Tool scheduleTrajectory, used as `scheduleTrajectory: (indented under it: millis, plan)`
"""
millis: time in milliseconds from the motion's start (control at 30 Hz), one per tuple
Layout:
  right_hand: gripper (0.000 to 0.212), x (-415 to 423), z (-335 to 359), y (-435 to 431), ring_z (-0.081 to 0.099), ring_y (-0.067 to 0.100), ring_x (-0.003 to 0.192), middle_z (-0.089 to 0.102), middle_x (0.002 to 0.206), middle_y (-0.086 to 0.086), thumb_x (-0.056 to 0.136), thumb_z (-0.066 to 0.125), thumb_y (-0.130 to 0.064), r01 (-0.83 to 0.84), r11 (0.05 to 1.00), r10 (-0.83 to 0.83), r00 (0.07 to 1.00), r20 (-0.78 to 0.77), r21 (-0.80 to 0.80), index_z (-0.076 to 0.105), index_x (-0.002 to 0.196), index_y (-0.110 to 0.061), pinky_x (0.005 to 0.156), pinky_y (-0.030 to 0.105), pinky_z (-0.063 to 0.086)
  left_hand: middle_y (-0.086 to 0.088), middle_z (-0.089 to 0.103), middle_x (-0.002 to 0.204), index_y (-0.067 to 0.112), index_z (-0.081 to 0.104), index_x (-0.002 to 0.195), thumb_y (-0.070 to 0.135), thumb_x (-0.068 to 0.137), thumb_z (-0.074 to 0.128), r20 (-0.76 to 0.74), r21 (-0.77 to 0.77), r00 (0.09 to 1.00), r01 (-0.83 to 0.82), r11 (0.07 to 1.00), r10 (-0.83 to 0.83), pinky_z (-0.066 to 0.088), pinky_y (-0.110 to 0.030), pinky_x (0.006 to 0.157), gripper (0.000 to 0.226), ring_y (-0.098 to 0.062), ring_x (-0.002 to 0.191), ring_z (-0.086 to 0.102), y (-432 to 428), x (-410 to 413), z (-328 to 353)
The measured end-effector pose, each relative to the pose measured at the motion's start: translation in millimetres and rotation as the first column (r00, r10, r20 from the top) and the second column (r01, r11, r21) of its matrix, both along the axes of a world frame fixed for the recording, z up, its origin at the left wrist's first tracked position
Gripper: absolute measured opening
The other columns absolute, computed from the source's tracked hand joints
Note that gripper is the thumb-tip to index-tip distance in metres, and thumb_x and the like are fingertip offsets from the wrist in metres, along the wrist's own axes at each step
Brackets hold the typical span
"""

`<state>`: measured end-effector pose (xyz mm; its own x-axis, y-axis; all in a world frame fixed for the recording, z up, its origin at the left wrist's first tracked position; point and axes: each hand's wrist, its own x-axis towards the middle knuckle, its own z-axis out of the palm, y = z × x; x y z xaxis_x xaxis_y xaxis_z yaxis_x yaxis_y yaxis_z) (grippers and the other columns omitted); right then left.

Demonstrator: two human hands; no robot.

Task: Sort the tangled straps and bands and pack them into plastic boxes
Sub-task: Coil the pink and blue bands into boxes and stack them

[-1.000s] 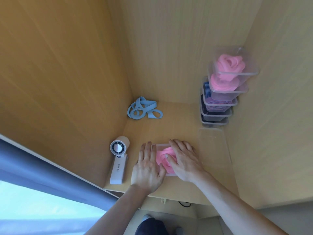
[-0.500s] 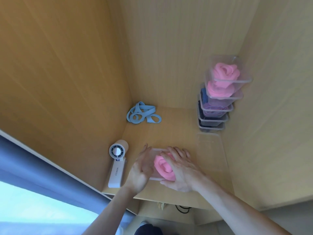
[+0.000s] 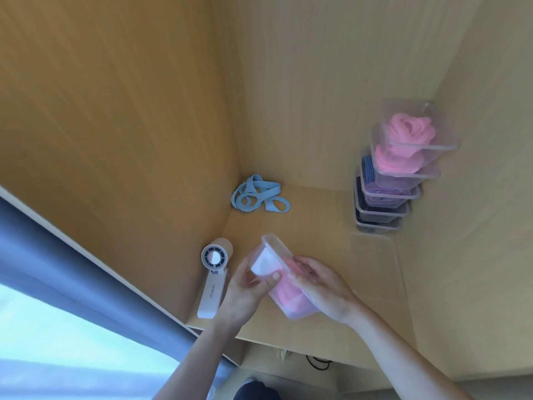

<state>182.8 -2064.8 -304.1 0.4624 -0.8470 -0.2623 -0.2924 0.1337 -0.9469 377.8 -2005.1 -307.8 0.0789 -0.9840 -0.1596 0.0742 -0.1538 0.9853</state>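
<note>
Left hand [image 3: 245, 290]: my fingers and thumb curl round one end of the clear box [image 3: 274, 249]
Right hand [image 3: 326, 287]: I grip its other side
Clear box: tilted over the desk [image 3: 317, 226], pink band [image 3: 288, 298] inside
Blue bands [image 3: 256, 197]: loose in the desk's back corner
Stacked boxes [image 3: 398, 180]: filled, against the right wall

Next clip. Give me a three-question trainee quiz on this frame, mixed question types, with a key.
1. True or false: the left hand and right hand both hold the tilted clear box containing a pink band.
2. The blue bands lie: A) in the clear box, B) loose in the back corner of the desk, C) in the right hand.
3. What colour fills the top box in the stack of boxes?
Key: 1 true; 2 B; 3 pink.
</note>
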Motion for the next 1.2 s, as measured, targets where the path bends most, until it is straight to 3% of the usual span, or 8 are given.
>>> scheduleTrajectory:
  millis: [233, 434, 567, 667, 867, 1000, 1100, 1200]
  plan:
    - [0.067, -7, 4, 2, 0.068, 0.007, 0.109, 0.072, 0.118, -0.012, 0.071, 0.071, -0.068, 0.063, 0.997, -0.065, 0.996, 0.054, 0.047, 0.064, 0.126, -0.031, 0.101, 0.037, 0.052, 0.0, 0.063, 0.137, 0.033, 0.053, 0.141, 0.041, 0.077, 0.087, -0.011, 0.051, 1.0, 0.003, 0.999, -0.002, 0.046, -0.054, 0.107, 0.073, -0.025, 0.127, 0.06, -6, 3, -9]
    - [0.065, -24, 13, -9, 0.067, -0.001, 0.103, 0.072, 0.112, -0.02, 0.068, 0.067, -0.076, 0.149, 0.988, -0.149, 0.989, 0.01, -0.036, 0.064, 0.121, -0.037, 0.089, 0.025, 0.049, -0.004, 0.066, 0.132, 0.039, 0.054, 0.135, 0.039, 0.066, 0.095, -0.07, 0.115, 0.997, -0.031, 0.993, 0.039, 0.047, -0.056, 0.107, 0.08, -0.027, 0.124, 0.062, -5, 8, -21]
    - [0.071, -35, 14, -16, 0.065, -0.002, 0.107, 0.07, 0.114, -0.023, 0.064, 0.069, -0.082, 0.21, 0.976, -0.211, 0.977, -0.018, -0.063, 0.064, 0.122, -0.04, 0.096, 0.027, 0.049, 0.001, 0.066, 0.131, 0.034, 0.054, 0.135, 0.047, 0.052, 0.099, -0.053, 0.167, 0.993, -0.099, 0.981, 0.109, 0.05, -0.04, 0.103, 0.095, -0.017, 0.123, 0.061, -2, 9, -31]
    - [0.071, -38, 17, -17, 0.065, -0.005, 0.103, 0.07, 0.111, -0.026, 0.058, 0.068, -0.088, 0.247, 0.965, -0.249, 0.968, -0.022, -0.084, 0.065, 0.115, -0.046, 0.088, 0.023, 0.047, 0.005, 0.072, 0.117, 0.027, 0.06, 0.127, 0.046, 0.049, 0.097, 0.025, 0.174, 0.991, -0.136, 0.975, 0.134, 0.052, -0.015, 0.08, 0.088, -0.001, 0.106, 0.066, 4, 10, -37]
    - [0.055, -41, 26, -24, 0.067, -0.004, 0.101, 0.072, 0.107, -0.025, 0.063, 0.073, -0.072, 0.297, 0.951, -0.3, 0.954, -0.016, -0.089, 0.067, 0.11, -0.043, 0.082, 0.02, 0.047, -0.006, 0.073, 0.11, 0.02, 0.061, 0.117, 0.002, 0.069, 0.09, 0.162, 0.119, 0.976, -0.165, 0.979, 0.145, 0.055, -0.024, 0.083, 0.059, -0.018, 0.1, 0.071, 11, 11, -54]
    - [0.057, -39, 41, -32, 0.068, 0.0, 0.101, 0.074, 0.104, -0.019, 0.061, 0.073, -0.069, 0.371, 0.918, -0.373, 0.928, 0.014, -0.141, 0.069, 0.109, -0.038, 0.088, 0.021, 0.05, 0.004, 0.072, 0.113, 0.03, 0.056, 0.121, 0.02, 0.065, 0.085, 0.253, 0.081, 0.955, -0.178, 0.981, 0.153, 0.054, -0.019, 0.081, 0.064, -0.009, 0.099, 0.07, 21, 7, -56]
    - [0.03, -36, 52, -38, 0.061, -0.019, 0.085, 0.067, 0.091, -0.038, 0.065, 0.071, -0.066, 0.397, 0.889, -0.415, 0.909, -0.03, -0.229, 0.067, 0.093, -0.055, 0.068, 0.0, 0.042, 0.007, 0.07, 0.114, 0.036, 0.049, 0.127, 0.019, 0.075, 0.081, 0.288, 0.058, 0.945, -0.176, 0.983, 0.152, 0.05, -0.012, 0.076, 0.063, -0.004, 0.094, 0.07, 29, 1, -58]
    - [0.051, -32, 48, -48, 0.061, -0.015, 0.088, 0.069, 0.095, -0.028, 0.061, 0.068, -0.075, 0.429, 0.86, -0.476, 0.869, -0.132, -0.277, 0.065, 0.101, -0.044, 0.071, 0.01, 0.046, 0.009, 0.066, 0.118, 0.035, 0.036, 0.141, 0.013, 0.084, 0.077, 0.366, 0.003, 0.912, -0.198, 0.98, 0.183, 0.049, -0.012, 0.083, 0.074, 0.002, 0.1, 0.065, 35, -6, -61]
